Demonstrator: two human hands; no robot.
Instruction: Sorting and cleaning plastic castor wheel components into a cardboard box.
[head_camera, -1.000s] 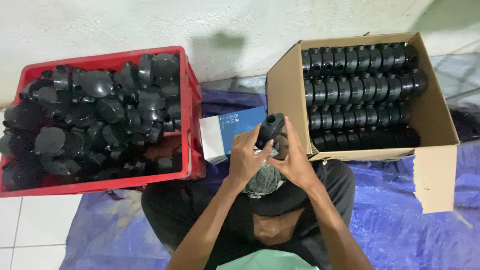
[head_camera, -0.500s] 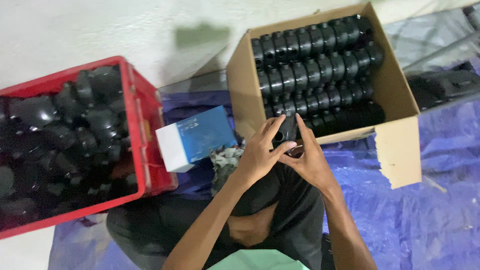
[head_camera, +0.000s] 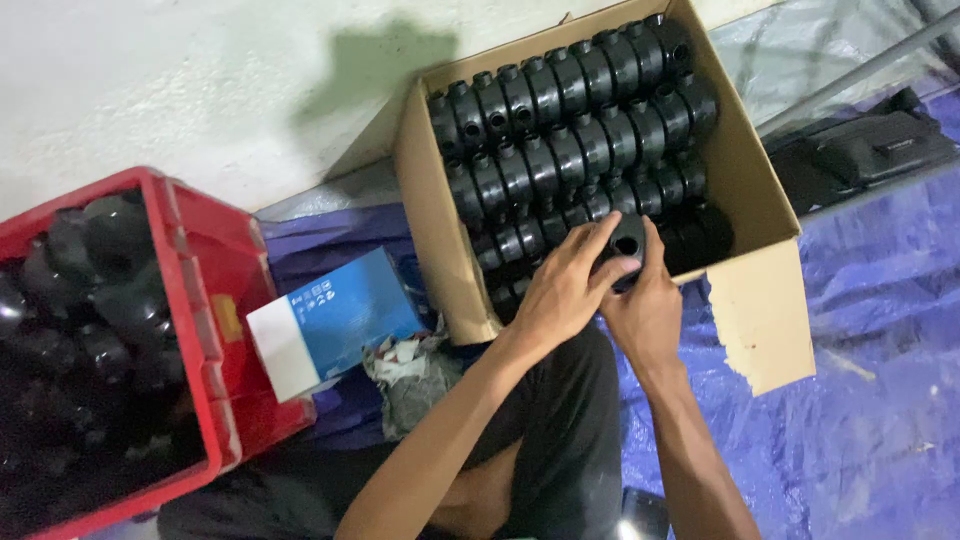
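Both your hands are on one black fitting (head_camera: 628, 243), held at the near row of the box (head_camera: 760, 190). Left hand (head_camera: 562, 288) wraps it from the side, fingers curled over the top; right hand (head_camera: 648, 305) closes on it from below. Fitting sits just above the gap at the front of the box, not yet seated as far as I can tell.

Progress: box mostly full, rows of fittings (head_camera: 570, 110) packed tight at the back, front row partly open. Red crate (head_camera: 215, 330) to your left holds plenty of loose fittings. Blue carton (head_camera: 335, 320) and rag (head_camera: 410, 370) lie between crate and box, on the blue tarp (head_camera: 880, 400).
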